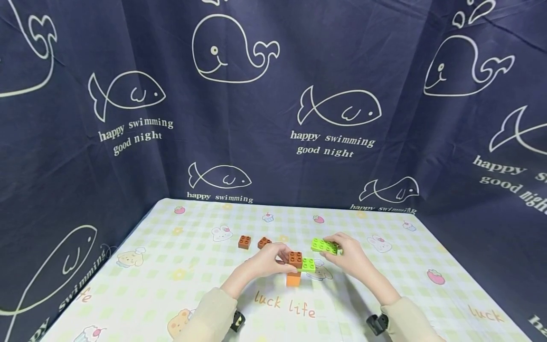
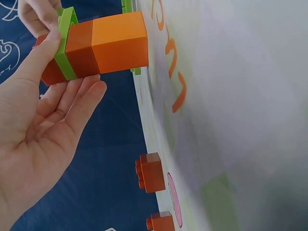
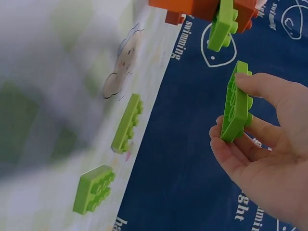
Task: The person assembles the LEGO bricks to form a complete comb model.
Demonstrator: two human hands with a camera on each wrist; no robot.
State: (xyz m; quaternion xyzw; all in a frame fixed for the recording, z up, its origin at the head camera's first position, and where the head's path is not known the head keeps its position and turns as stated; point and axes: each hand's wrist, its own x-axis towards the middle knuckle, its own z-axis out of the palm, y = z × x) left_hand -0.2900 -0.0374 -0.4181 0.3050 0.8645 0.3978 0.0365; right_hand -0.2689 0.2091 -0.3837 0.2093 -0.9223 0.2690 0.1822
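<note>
My left hand [image 1: 270, 261] grips the upper part of a small tower of toy building bricks. At its base is an orange brick [image 2: 120, 41], standing on the tabletop, with a brown brick [image 2: 82, 49] on it. Above that comes a flat green brick [image 1: 308, 264] that juts out to the right, and another brown brick [image 1: 295, 257] tops the tower. Just right of the tower, my right hand [image 1: 349, 255] pinches a second flat green brick [image 3: 237, 103] between thumb and fingers. In the right wrist view its hollow underside partly shows, and a gap separates it from the tower.
Two loose brown bricks [image 1: 244, 242] lie behind my left hand. The right wrist view shows a long, thin green brick [image 3: 127, 124] and a thicker green brick [image 3: 94, 189] on the table. A patterned cloth [image 1: 205, 294] covers the table; a dark blue curtain [image 1: 273, 123] hangs behind.
</note>
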